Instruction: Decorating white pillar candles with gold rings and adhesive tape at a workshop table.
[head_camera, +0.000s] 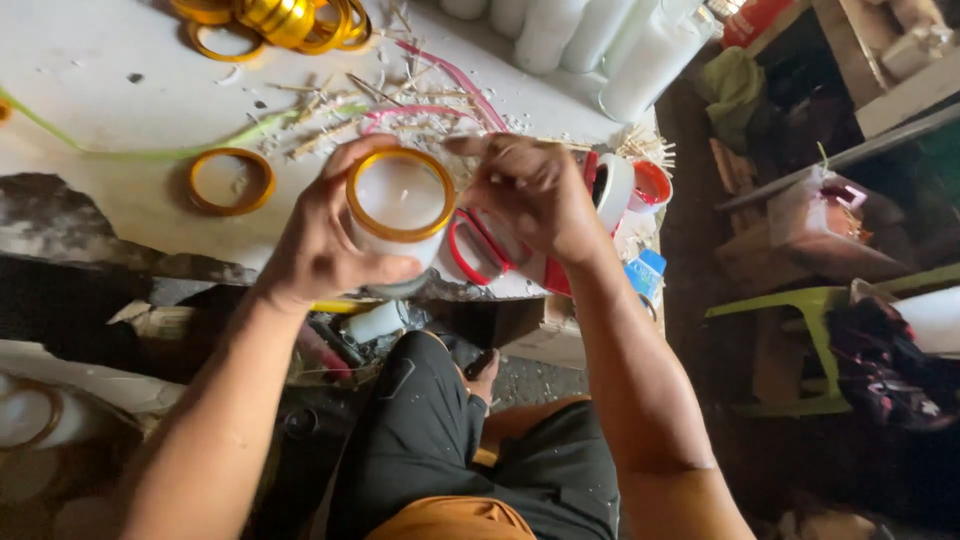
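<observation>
Your left hand (320, 245) grasps a white candle (400, 205) with a gold ring around its top, and you hold it upright just above the near edge of the counter (120, 90). Your right hand (535, 195) is beside the candle, with the fingers pinched together at its rim; I cannot tell what they hold. Under the right hand lies a red and white tape dispenser (610, 195). On the counter to the left there is a loose gold ring (231, 181), and more gold rings (275, 20) are piled at the far edge. Thin wooden sticks (340, 100) lie scattered between them. Tall white candles (600, 35) stand at the far right.
</observation>
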